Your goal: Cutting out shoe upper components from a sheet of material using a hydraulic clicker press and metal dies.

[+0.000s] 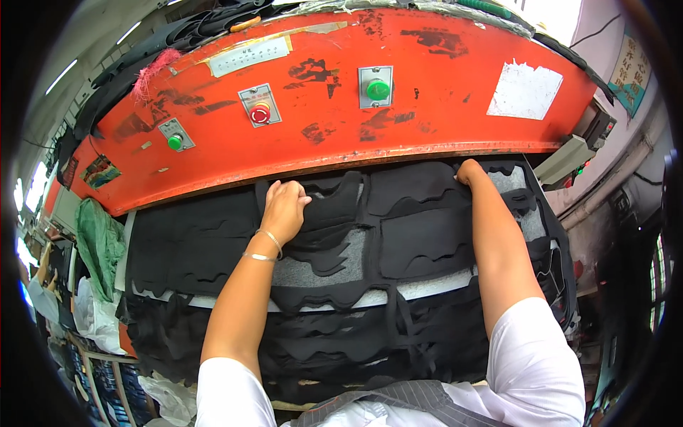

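A black fabric-like sheet with wavy cut lines and cut-out gaps lies over a grey felt-like bed. My left hand, two bracelets at its wrist, is closed at the far edge of the sheet, left of the middle. Its fingertips are partly hidden, but they appear to pinch the sheet. Farther right, my right hand is also closed, its fingers curled at the sheet's far edge close under the machine. Between my hands, strips of the sheet look lifted and rumpled beside a gap.
An orange-red machine beam spans the far side, with a red button and green buttons. More black cut material hangs at the near edge. Green cloth and white plastic bags are at left; a grey control box stands right.
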### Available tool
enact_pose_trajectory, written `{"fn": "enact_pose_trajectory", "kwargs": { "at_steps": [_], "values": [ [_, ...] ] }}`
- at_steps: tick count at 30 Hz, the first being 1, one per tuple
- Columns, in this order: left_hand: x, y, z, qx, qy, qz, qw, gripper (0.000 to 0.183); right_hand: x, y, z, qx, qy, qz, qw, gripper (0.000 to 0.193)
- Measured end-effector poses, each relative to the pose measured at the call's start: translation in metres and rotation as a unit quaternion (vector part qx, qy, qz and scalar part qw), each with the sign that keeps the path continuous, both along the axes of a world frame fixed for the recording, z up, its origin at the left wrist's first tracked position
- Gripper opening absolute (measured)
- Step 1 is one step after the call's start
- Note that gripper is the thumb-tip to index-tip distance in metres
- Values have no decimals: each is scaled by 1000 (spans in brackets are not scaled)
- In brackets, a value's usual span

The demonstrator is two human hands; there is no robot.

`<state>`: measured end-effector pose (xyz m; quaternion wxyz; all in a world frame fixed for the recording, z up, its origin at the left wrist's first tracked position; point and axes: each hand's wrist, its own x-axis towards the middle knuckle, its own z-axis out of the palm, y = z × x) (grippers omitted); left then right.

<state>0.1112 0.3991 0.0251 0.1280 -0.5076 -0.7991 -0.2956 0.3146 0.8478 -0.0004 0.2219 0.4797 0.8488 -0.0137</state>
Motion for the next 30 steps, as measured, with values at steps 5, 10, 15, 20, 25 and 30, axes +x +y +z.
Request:
{"fn": "enact_pose_trajectory", "kwargs": {
  "at_steps": [5, 10, 15, 20, 25, 30],
  "values": [
    [19, -70, 51, 73, -144, 63, 985, 15, -10, -13, -22, 37, 95, -46, 994, 30],
    [-38, -210, 51, 361, -128, 310, 870, 25, -19, -56, -2, -71, 164, 26, 983, 33],
    [5, -244, 45, 469, -424, 182, 753, 28, 26, -72, 26, -367, 585, -279, 667, 48],
    [58, -280, 50, 310, -455, 230, 802, 32, 71, -124, 64, -252, 555, 10, 793, 48],
    [71, -417, 32, 594, -487, 225, 599, 42, 185, -124, 49, -240, 879, -110, 398, 37],
    [103, -312, 41, 576, -593, 212, 522, 35, 259, -156, 85, -227, 949, -141, 168, 39]
  ]
}}
